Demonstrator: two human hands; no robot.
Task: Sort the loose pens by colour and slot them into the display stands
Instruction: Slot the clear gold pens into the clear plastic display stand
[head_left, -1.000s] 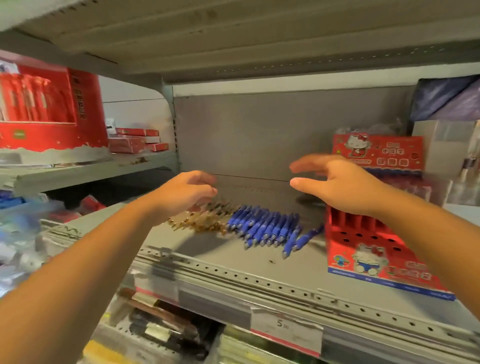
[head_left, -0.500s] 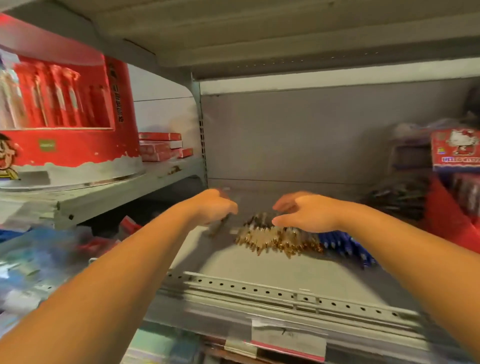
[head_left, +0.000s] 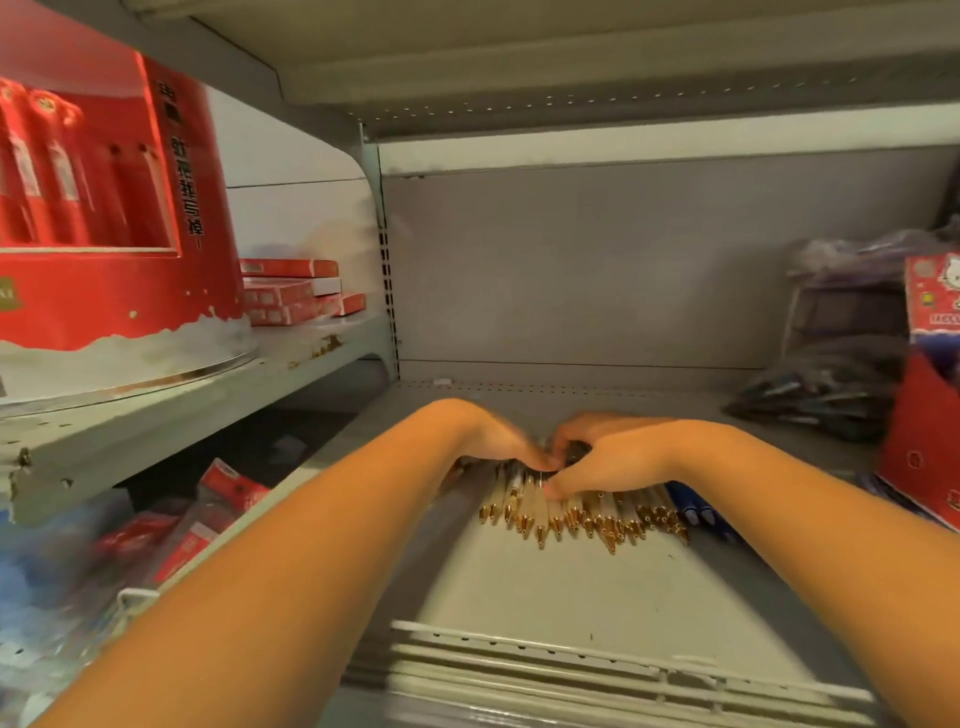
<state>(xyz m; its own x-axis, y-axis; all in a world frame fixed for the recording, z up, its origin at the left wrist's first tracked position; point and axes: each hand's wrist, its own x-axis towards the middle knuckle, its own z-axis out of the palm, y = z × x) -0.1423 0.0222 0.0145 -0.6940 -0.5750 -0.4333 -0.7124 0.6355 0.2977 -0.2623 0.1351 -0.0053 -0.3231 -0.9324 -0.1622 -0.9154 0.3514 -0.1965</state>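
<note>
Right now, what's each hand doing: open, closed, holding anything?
Left hand: bent down onto the gold-tipped pens; whether it grips them cannot be told.
Right hand: closed, fingers and thumb curled round a bunch of the gold-tipped pens.

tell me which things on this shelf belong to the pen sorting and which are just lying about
Job: clear gold-tipped pens under the left hand and right hand; blue plastic pens; red cardboard display stand.
Lying about: large red gift box; flat red cartons; dark plastic bags; red packets.
</note>
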